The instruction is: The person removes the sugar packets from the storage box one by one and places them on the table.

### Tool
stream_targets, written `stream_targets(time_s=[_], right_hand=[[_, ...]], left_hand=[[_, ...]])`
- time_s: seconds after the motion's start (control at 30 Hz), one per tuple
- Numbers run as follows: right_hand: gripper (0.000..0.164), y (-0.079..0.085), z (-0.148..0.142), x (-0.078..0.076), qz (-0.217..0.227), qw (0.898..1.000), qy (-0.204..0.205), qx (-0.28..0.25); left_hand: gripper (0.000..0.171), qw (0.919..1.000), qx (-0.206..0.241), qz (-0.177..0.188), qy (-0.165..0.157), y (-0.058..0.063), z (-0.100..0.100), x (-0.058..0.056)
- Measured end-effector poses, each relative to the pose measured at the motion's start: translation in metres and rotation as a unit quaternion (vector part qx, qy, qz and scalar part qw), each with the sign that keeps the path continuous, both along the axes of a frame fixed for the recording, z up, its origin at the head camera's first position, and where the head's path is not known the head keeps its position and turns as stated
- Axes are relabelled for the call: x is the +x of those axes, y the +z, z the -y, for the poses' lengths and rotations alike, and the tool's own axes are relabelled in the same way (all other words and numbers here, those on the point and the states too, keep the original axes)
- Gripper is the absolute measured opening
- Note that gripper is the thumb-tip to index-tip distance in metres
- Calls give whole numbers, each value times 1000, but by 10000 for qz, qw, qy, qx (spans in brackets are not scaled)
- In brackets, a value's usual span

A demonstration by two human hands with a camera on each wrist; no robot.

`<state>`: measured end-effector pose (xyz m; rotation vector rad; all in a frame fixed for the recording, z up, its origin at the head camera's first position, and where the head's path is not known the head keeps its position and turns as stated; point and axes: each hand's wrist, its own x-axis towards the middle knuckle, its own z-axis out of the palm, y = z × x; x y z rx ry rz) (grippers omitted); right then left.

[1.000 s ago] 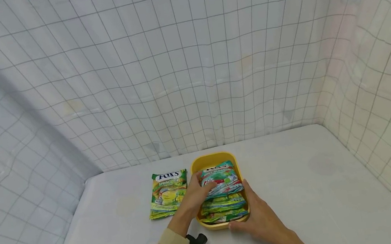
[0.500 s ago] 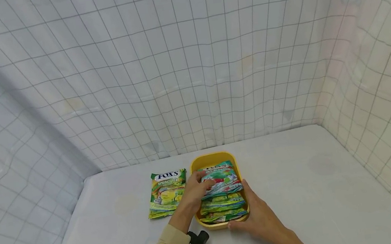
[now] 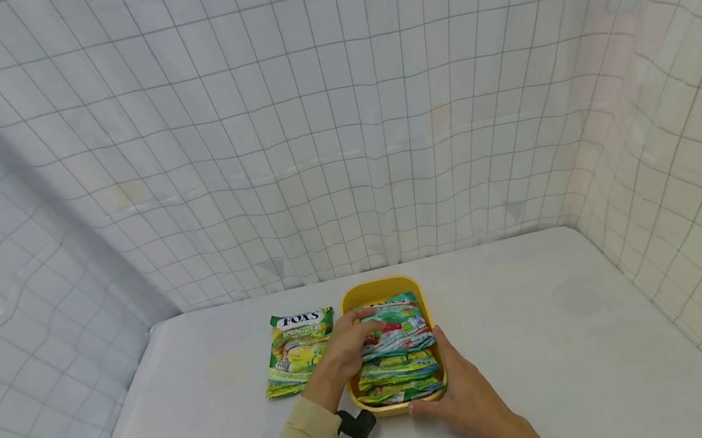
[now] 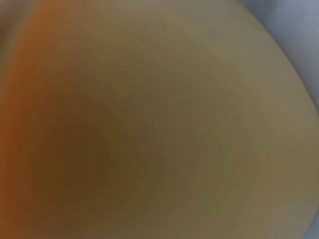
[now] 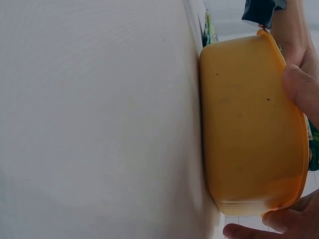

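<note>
A yellow plastic container holds several candy bags in a row. The teal candy bag lies uppermost, with green-yellow candy bags showing below it toward the near end. My left hand reaches over the container's left rim, its fingers and thumb extended on the teal bag's left side. My right hand grips the near right corner of the container, thumb at the near rim and fingers along the right side. The right wrist view shows the container's yellow wall between that thumb and the fingers. The left wrist view is filled by a blurred yellow-orange surface.
A green-yellow Fox's candy bag lies flat on the white table just left of the container. A black wrist device sits at the left sleeve's cuff. White gridded sheets enclose the table's back and sides.
The left hand's fingers have shifted slightly over the teal bag. The right hand keeps its grip on the container, and the bags stay in place.
</note>
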<state>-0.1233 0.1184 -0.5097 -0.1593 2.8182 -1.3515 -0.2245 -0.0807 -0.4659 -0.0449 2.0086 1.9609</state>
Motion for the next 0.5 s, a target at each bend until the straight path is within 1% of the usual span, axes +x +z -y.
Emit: stream_targets(time_s=[0.2, 0.3, 0.5], right_hand=[[134, 1, 1, 1, 38, 10000, -14, -18], [134, 1, 1, 1, 72, 10000, -16, -23], [134, 1, 1, 1, 129, 9999, -11, -23]], left_hand=[[53, 9998, 86, 96, -122, -2, 2, -2], [52, 9998, 113, 39, -164, -2, 3, -3], [50, 9991, 360, -66, -191, -3, 4, -7]])
